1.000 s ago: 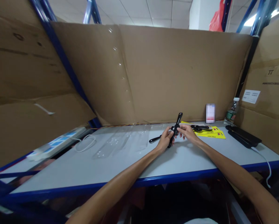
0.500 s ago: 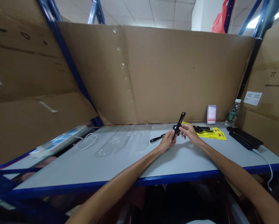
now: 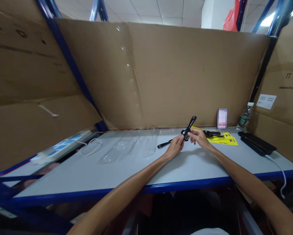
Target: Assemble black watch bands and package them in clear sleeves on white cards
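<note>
A black, two-handled spokeshave (image 3: 192, 122) is held tilted above the table, one handle pointing up and away. My left hand (image 3: 175, 147) is closed around its lower part, thumb near the metal middle. The fingertips of my right hand (image 3: 197, 137) pinch at the right side of that middle; a small part between them cannot be made out. Behind my left hand, another black handle (image 3: 164, 144) lies on the table, its inner end hidden. Just right of my right hand, more black spokeshaves (image 3: 213, 133) rest on yellow printed cards (image 3: 226, 141).
Clear plastic blister shells (image 3: 122, 148) lie left of my hands on the grey table (image 3: 87, 176). A power strip (image 3: 60, 148) with a white cable is at the left edge. Phone (image 3: 222, 118), water bottle (image 3: 245, 117) and black device (image 3: 256, 143) stand right. Cardboard walls enclose the table.
The camera view has shifted slightly. Both hands stay at the middle of the spokeshave, whose upper handle leans a little further right.
</note>
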Motion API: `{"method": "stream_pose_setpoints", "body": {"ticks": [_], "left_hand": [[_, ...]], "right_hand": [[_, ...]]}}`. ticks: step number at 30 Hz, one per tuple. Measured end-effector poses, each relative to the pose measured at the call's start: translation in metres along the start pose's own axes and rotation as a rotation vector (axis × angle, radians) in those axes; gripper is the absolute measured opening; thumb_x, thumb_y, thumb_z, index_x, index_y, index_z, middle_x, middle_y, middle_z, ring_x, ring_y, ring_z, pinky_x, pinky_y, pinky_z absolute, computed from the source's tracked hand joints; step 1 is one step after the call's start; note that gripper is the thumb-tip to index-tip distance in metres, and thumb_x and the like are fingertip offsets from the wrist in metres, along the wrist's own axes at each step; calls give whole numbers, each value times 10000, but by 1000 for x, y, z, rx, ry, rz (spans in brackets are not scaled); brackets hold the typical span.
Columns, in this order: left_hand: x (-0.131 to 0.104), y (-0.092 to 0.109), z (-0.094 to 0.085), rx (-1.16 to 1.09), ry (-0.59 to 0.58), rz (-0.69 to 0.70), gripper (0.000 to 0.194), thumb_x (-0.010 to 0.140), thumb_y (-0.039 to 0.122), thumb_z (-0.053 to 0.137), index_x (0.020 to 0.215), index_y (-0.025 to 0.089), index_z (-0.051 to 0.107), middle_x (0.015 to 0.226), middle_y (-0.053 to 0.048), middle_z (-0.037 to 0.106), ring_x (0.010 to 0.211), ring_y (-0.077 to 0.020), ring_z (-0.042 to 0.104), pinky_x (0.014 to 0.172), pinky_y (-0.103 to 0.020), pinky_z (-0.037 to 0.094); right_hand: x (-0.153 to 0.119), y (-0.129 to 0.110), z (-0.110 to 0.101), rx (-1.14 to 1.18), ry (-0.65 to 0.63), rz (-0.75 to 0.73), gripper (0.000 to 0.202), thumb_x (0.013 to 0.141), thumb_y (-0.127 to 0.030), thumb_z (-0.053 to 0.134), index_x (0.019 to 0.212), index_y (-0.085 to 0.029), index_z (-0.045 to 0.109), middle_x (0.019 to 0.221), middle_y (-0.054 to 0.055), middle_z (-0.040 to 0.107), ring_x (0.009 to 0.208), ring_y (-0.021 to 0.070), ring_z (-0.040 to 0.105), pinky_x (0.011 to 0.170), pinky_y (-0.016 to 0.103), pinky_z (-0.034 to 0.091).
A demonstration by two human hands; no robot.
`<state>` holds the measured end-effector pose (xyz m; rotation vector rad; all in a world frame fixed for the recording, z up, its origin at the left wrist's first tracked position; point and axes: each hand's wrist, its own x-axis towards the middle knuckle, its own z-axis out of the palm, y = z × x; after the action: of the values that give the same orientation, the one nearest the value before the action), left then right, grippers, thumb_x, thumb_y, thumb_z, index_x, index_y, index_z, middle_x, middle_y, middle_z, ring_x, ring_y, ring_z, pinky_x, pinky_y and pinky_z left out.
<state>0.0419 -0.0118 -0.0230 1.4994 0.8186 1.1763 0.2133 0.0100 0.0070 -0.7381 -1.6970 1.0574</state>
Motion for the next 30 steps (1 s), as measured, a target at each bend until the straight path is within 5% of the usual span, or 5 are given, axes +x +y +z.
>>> {"method": "stream_pose_setpoints", "body": {"ticks": [13, 17, 19, 25, 30], "left_hand": [[2, -3, -4, 102, 59, 32, 544, 823, 725, 576, 677, 215, 454, 513, 79, 322, 426, -76, 258, 437, -228, 212], [4, -4, -1, 349, 267, 138, 462, 939, 546, 517, 621, 212, 478, 525, 19, 447, 507, -134, 405, 529, -251, 291], [2, -3, 1, 443, 326, 189, 407, 963, 430, 514, 621, 210, 500, 551, 2, 491, 557, -153, 447, 581, -258, 307], [-3, -8, 7, 542, 279, 254, 277, 982, 266, 464, 735, 194, 566, 642, -10, 572, 588, -154, 470, 623, -260, 304], [-3, -15, 7, 680, 225, 245, 294, 1009, 260, 395, 824, 170, 605, 691, -35, 621, 613, -163, 495, 635, -268, 326]], "right_hand": [[-1, 3, -2, -188, -10, -32, 394, 833, -587, 593, 778, -196, 590, 754, 46, 679, 523, 139, 555, 425, 244, 395], [-7, -9, 7, -647, 325, -212, 287, 953, -472, 513, 926, -206, 617, 827, 58, 686, 713, 185, 612, 627, 277, 423], [-11, -13, 13, -833, 392, -235, 279, 979, -460, 509, 913, -208, 611, 818, 62, 683, 738, 200, 619, 657, 285, 390], [-15, -7, 27, -1041, 159, -113, 265, 996, -424, 524, 878, -218, 641, 786, 60, 716, 705, 203, 636, 605, 280, 294], [-11, 0, 32, -848, 207, -16, 268, 977, -354, 528, 773, -206, 617, 710, 32, 696, 647, 169, 604, 587, 262, 302]]}}
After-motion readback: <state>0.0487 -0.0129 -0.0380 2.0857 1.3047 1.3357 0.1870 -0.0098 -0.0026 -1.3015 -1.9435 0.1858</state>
